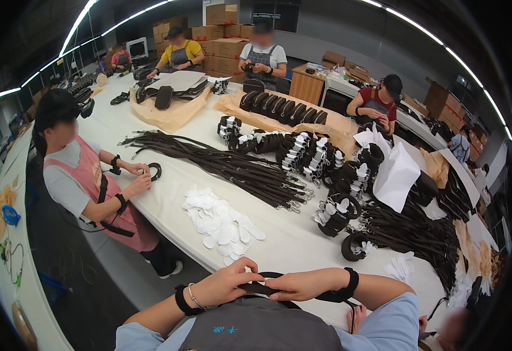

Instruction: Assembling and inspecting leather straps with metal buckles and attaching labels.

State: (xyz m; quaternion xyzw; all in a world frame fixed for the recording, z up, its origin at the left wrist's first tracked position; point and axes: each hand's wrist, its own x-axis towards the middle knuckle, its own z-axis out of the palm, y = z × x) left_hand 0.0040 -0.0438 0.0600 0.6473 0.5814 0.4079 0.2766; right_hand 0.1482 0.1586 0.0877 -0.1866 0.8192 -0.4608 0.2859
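Close to my body at the table's near edge, my left hand (228, 283) and my right hand (298, 285) grip a dark strap (258, 288) between them. The fingers of both are closed on it, and part of the strap curves behind my right hand. Just beyond lies a pile of white tags (221, 225). Farther off, a bundle of long dark straps with metal clips (221, 167) stretches across the table. To the right of the tags stand coiled dark straps with white tags (333, 215), and one separate coil (355, 247) sits nearer me.
At the left, a person in a pink apron (95, 175) holds a dark coil. More people work along the far side. A row of black cases (282, 109) lies on brown paper (343, 126). White sheets (397, 175) and another strap bundle (411, 237) cover the right side.
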